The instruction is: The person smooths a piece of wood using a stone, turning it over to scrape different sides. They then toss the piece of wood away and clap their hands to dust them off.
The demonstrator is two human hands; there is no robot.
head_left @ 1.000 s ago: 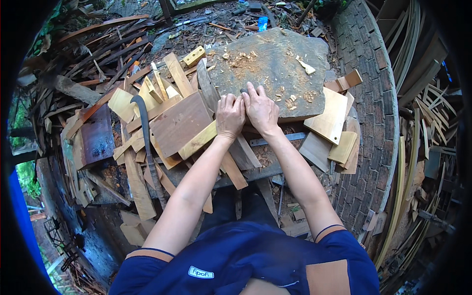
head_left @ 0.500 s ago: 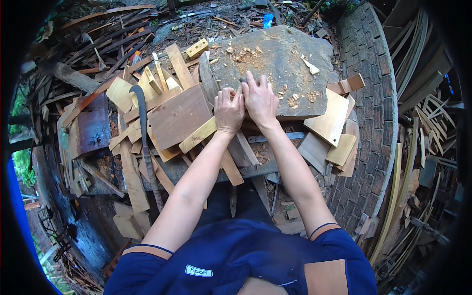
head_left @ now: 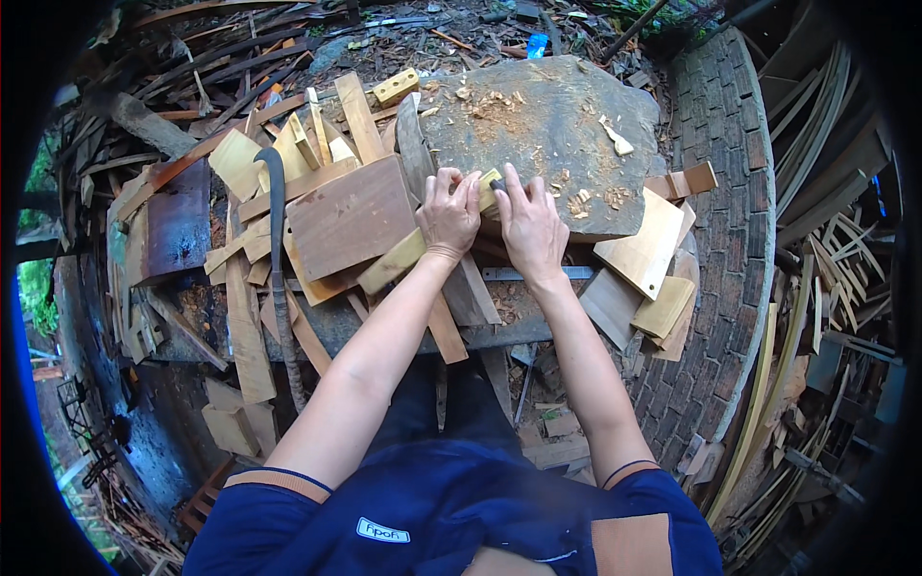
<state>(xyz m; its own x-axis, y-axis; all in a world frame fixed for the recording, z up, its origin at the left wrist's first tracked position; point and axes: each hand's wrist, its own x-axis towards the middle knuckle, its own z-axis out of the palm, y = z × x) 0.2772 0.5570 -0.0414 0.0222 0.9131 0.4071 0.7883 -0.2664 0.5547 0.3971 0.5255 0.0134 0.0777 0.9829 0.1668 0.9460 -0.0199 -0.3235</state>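
Note:
My left hand (head_left: 448,213) is closed over a pale yellow strip of wood (head_left: 394,261), which runs slantwise under it. The strip's far end shows between my two hands, by the near edge of a big wooden chopping block (head_left: 538,125). My right hand (head_left: 531,226) is just right of that end, its fingers closed around a small dark object (head_left: 497,184). Only a stubby tip of it shows, so its kind is unclear. Left of the strip lies a wide brown board (head_left: 351,216). Wood chips and a pale offcut (head_left: 617,137) lie on the block.
A billhook-like tool with a curved dark blade (head_left: 276,206) lies at the left among loose wood pieces. A metal ruler (head_left: 538,274) lies below the block. Light boards (head_left: 642,240) are stacked at the right, beside a curved brick wall (head_left: 715,192). Scrap wood surrounds everything.
My right hand has shifted down and rightward, away from my left hand. The strip's far end and the dark tip now show between them. The whole view has shifted slightly.

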